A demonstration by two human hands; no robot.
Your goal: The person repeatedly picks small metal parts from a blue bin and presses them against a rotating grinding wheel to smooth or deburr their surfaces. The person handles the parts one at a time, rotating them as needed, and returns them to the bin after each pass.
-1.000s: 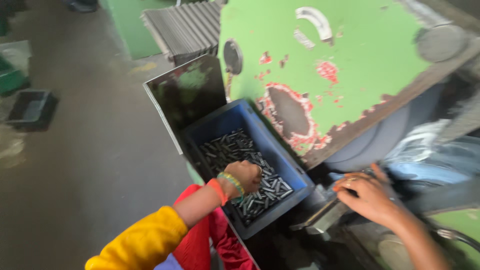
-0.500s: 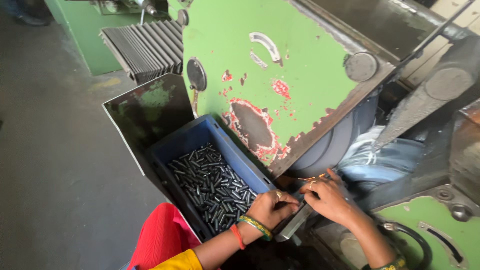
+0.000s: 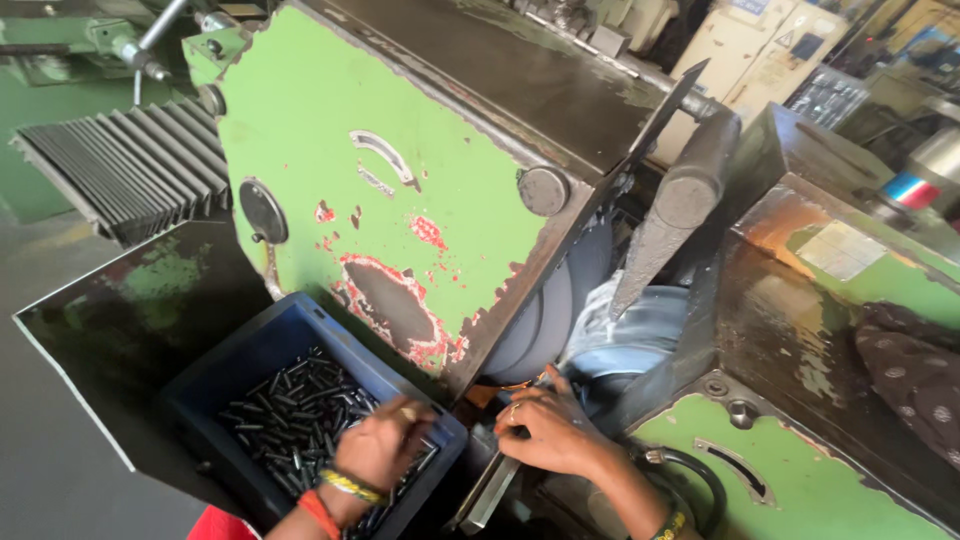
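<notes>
A dark blue plastic bin (image 3: 250, 365) holds several small dark metal pins (image 3: 290, 415). My left hand (image 3: 385, 447), with bangles at the wrist, hovers over the bin's right corner with fingers curled around a few pins. My right hand (image 3: 545, 432) rests at the mouth of the green grinding machine (image 3: 400, 170), fingers closed at the metal feed rail (image 3: 490, 490) beside the grey wheel (image 3: 540, 320).
A ribbed black bellows cover (image 3: 130, 170) lies at the left. A dark metal tray (image 3: 110, 310) sits under the bin. A second green machine body (image 3: 830, 300) stands at the right, with a black hose (image 3: 700, 470) near my right wrist. Grey floor (image 3: 40, 480) is at lower left.
The view has swung up and right. My left hand went from the rail back to the bin's corner. My right hand stays at the rail.
</notes>
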